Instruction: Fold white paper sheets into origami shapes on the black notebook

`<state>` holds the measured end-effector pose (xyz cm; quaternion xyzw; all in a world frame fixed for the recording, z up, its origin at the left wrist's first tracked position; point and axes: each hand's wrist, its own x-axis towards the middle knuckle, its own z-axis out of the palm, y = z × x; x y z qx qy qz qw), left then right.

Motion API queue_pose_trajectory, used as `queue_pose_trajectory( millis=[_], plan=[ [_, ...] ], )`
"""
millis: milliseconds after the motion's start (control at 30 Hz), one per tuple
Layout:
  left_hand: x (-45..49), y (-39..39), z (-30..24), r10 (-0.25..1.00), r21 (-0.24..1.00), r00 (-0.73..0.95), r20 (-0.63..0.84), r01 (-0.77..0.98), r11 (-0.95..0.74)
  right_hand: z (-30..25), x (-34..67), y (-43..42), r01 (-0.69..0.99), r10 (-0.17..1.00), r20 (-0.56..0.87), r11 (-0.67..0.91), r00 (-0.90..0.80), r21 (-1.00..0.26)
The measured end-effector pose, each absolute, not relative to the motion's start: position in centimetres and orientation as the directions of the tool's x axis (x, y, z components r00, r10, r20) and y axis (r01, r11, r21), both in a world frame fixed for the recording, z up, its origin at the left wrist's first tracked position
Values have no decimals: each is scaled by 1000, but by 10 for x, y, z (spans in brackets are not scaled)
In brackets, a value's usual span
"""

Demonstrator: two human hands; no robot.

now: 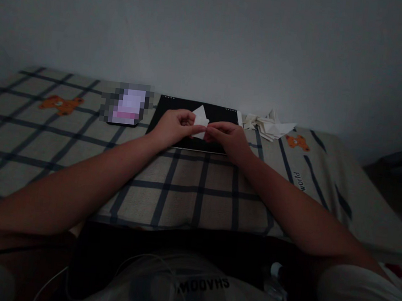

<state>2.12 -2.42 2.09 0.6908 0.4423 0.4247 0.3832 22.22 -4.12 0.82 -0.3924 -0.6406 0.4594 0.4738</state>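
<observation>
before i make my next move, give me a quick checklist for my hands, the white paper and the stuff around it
1. Left hand on the paper: ok, thumb and fingers hold its left side.
2. Right hand on the paper: ok, fingertips pinch its right edge.
3. Paper over the black pad: ok, both hands hold it there.
4. Creases lined up: cannot tell, too small and dim.
5. Pile of folded papers out of the way: ok, it lies to the right, apart from the right hand.
6. Phone screen readable: cannot tell, it is pixelated.
</observation>
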Motion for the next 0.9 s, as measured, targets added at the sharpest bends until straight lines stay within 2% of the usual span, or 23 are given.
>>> queue_pose_trajectory(
  millis=[200, 467, 900],
  plan=[
    [20, -23, 20, 930, 903, 245, 275, 266, -337, 4, 222, -38, 6, 937, 271, 279, -219, -960],
    [13, -21, 26, 947, 937, 279, 161, 259, -236, 2, 225, -33, 38, 952, 264, 273, -151, -961],
    [19, -24, 25, 976, 980, 210, 54, 174, -92, -1, 224, -31, 43, 956, 257, 265, -141, -963]
  ],
)
